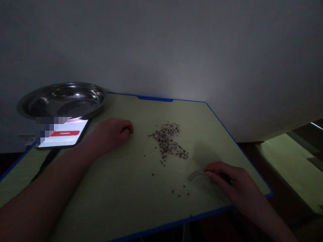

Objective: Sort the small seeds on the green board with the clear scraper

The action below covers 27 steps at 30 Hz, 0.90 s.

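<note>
My left hand (113,132) rests on the pale green table (121,188) with its fingers curled into a loose fist and nothing visible in them. It lies left of a small heap of brown seeds (169,141) spread over the middle of the table. My right hand (230,179) is near the table's right front corner, its fingers closed round a small clear glass cup (198,176) lying on its side. A few loose seeds (180,194) lie just left of that cup.
A round steel plate (62,99) stands at the table's back left corner, with a lit phone (64,133) lying in front of it. The blue table edge (176,223) runs along the front. A grey wall (161,43) rises behind.
</note>
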### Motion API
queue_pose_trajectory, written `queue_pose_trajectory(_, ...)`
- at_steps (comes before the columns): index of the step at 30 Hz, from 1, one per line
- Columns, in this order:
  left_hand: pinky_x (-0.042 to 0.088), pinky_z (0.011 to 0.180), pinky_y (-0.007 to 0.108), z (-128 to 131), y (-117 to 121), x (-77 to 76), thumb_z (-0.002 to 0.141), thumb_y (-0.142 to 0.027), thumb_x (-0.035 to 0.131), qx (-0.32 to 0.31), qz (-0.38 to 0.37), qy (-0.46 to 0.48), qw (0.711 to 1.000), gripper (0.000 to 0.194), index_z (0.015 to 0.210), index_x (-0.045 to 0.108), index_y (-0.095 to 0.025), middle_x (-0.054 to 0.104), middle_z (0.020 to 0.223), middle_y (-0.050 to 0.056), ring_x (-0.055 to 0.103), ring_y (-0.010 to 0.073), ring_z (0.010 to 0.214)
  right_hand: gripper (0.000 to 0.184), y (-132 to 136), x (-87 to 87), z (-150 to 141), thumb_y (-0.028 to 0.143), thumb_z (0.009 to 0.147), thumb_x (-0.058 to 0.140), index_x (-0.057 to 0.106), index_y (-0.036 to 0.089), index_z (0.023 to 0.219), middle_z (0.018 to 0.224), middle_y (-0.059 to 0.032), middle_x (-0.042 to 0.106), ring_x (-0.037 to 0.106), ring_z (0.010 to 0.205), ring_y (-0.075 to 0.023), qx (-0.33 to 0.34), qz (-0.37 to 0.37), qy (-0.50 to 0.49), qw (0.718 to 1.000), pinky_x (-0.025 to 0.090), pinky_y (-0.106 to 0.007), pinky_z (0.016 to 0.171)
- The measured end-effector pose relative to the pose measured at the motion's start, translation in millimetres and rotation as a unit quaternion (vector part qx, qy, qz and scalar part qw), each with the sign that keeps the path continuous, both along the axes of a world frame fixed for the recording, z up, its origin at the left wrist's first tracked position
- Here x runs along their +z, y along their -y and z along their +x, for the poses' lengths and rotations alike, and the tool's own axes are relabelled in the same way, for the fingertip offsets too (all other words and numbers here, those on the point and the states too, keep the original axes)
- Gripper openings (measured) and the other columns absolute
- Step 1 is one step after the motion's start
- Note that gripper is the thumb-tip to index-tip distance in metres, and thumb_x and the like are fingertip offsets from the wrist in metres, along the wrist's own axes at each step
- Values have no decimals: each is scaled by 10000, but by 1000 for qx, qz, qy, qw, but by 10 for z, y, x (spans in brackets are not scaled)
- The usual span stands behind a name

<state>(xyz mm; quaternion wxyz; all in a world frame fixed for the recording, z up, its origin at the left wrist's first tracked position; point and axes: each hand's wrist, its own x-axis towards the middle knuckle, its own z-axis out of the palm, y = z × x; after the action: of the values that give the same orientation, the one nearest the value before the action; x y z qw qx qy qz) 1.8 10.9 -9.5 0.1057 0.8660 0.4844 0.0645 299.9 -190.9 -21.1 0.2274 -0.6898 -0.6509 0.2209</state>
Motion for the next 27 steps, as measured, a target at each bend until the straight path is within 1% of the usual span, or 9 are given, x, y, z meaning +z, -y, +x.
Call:
queue_pose_trajectory(4, 386, 674, 277, 0, -2, -5, 770, -219, 380, -1, -4, 4, 1000, 292, 847, 658, -173, 673, 837, 42, 565, 168, 746, 200, -12, -13, -17, 340, 885, 497, 649, 224, 826, 780, -16, 688, 632, 722, -166, 13, -8, -1, 1000, 484, -271, 634)
queue_pose_trajectory(10, 398, 673, 288, 4, 8, 9, 764, -218, 372, -2, -2, 3, 1000, 300, 827, 662, -174, 678, 833, 52, 578, 177, 741, 178, -48, -22, -150, 313, 884, 505, 652, 224, 836, 762, -7, 686, 628, 694, -157, 36, -16, -13, 999, 471, -270, 624)
queue_pose_trajectory(15, 413, 679, 295, 8, -7, -16, 746, -231, 381, 3, -7, 14, 1000, 297, 807, 670, -199, 688, 825, 46, 595, 187, 737, 188, -64, -53, -194, 325, 884, 498, 650, 223, 843, 795, -24, 697, 641, 732, -171, 34, -13, -22, 999, 484, -278, 638)
queue_pose_trajectory(18, 416, 697, 305, 7, -2, -25, 742, -240, 376, 6, 2, 7, 1000, 323, 834, 683, -202, 688, 842, 48, 601, 193, 742, 189, -92, -63, -270, 331, 884, 496, 648, 227, 837, 777, -20, 692, 636, 702, -163, 56, -18, -33, 998, 481, -272, 623)
queue_pose_trajectory(21, 416, 702, 294, 1, 5, -25, 741, -241, 372, 7, 6, 2, 1000, 336, 854, 686, -199, 692, 853, 44, 600, 183, 744, 180, -168, -36, -353, 321, 882, 496, 646, 230, 838, 763, -17, 687, 628, 680, -157, 76, -5, -35, 996, 474, -264, 604)
queue_pose_trajectory(24, 409, 668, 265, -9, 6, -24, 744, -241, 375, -1, 14, 5, 1000, 320, 838, 678, -201, 693, 844, 33, 595, 163, 732, 178, -254, 9, -372, 318, 887, 491, 637, 229, 840, 754, -10, 678, 620, 675, -154, 72, 7, -17, 997, 464, -262, 608)
queue_pose_trajectory(27, 402, 644, 260, -14, 8, -22, 741, -240, 378, -4, 24, 7, 1000, 310, 818, 677, -203, 689, 819, 31, 588, 160, 715, 175, -281, 27, -340, 326, 891, 488, 626, 227, 849, 744, -6, 667, 611, 669, -152, 54, 16, 3, 998, 454, -262, 606)
